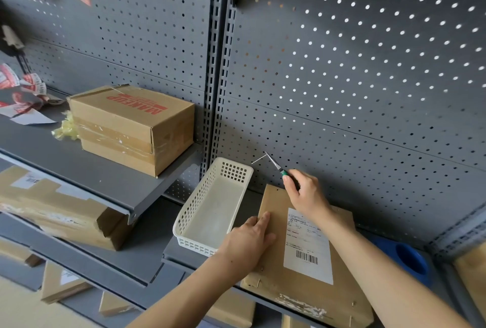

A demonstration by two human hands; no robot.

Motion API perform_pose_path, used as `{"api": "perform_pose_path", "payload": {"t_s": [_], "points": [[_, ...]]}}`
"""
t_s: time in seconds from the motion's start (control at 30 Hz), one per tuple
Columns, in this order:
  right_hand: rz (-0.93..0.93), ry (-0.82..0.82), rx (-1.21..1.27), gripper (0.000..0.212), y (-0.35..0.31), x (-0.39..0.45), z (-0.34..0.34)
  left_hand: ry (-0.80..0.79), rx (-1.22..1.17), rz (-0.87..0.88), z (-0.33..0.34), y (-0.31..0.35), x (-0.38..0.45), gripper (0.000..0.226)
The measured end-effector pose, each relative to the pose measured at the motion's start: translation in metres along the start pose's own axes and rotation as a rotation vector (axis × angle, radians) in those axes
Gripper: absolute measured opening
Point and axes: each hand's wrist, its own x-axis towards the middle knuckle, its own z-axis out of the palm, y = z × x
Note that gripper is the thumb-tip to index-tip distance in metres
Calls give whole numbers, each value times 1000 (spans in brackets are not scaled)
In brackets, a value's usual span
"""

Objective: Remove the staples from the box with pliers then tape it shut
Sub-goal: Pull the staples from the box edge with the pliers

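Observation:
A flat brown cardboard box [273, 283] with a white shipping label [307, 246] lies on the grey shelf. Small staples show along its near and left edges. My left hand [249, 243] presses flat on the box's left side, fingers straight. My right hand [305, 196] grips green-handled needle-nose pliers [274, 165] above the box's far left corner. The plier tips point up and left and pinch a thin straightened staple [258, 160], held over the far end of the white basket.
A white perforated plastic basket [210, 209] sits just left of the box. A blue tape roll [410, 262] lies at the right. A taped brown carton [131, 127] stands on the upper left shelf. Grey pegboard [342, 77] backs the shelves; more boxes lie lower left.

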Motion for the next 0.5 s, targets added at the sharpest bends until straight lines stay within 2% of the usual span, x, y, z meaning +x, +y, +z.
{"api": "perform_pose_path", "payload": {"t_s": [0.13,0.27,0.5], "points": [[-40,-61,-42,46,-10,16,6,-6,-11,-16,-2,3,-3,62],[-40,-145,-105,36,-13,30,16,6,-17,-11,-2,2,-5,62],[-42,-282,-236,41,-24,42,28,0,1,-7,-5,4,-7,63]]}}
